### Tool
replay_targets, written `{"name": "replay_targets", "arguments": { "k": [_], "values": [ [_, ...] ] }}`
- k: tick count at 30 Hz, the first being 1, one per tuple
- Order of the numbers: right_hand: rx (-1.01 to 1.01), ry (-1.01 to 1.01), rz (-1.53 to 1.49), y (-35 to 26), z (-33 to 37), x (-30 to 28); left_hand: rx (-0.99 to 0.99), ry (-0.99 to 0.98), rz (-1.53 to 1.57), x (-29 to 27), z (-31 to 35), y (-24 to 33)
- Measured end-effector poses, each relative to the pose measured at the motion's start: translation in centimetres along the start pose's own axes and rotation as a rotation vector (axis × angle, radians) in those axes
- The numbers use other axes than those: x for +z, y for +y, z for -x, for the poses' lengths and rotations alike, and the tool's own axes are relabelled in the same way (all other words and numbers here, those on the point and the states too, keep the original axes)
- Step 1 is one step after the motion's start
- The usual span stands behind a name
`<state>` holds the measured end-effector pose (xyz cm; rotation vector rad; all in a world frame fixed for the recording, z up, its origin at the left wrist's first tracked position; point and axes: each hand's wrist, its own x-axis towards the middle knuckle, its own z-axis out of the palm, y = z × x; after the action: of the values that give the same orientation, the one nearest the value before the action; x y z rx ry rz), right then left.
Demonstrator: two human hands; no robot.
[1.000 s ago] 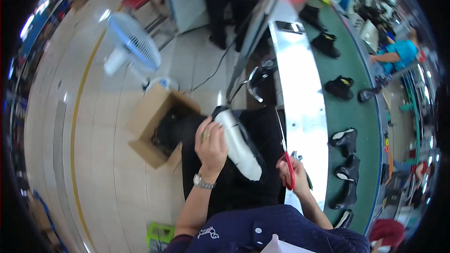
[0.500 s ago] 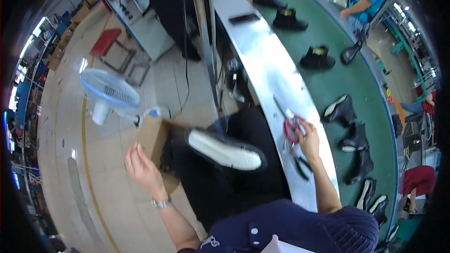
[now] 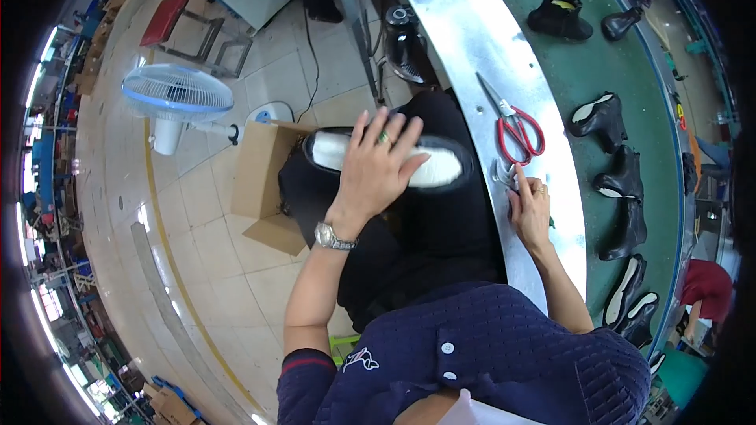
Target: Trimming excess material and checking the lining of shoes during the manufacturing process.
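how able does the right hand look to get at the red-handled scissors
Probably yes: the right hand is close to the red-handled scissors on the metal ledge, and nothing visible covers them, though whether it holds something is unclear.

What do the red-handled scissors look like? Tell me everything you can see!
The scissors have two red loop handles, smooth like plastic, and slim, pointed grey blades that look like metal. The blades lie together, so they seem shut or nearly shut. They rest on the shiny metal ledge, tips pointing away from the person and a little left. The right grip is just below the handles, not through the loops; whether a fingertip touches them is hard to tell.
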<state>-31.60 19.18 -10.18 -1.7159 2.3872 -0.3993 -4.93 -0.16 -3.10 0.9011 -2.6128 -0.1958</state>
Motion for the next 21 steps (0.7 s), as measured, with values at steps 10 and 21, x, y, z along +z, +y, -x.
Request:
{"name": "replay_targets", "arguments": {
  "k": [10, 21],
  "values": [
    [0.543, -0.624, -1.213, -3.9, -3.2, -8.9, -0.288, -0.186, 0.489, -0.2, -7.6, -8.9],
    [-0.097, -0.954, -0.756, -13.3, -17.5, -11.3, -0.472, 0.175, 0.119, 1.5, -8.5, -8.5]
  ]
}}
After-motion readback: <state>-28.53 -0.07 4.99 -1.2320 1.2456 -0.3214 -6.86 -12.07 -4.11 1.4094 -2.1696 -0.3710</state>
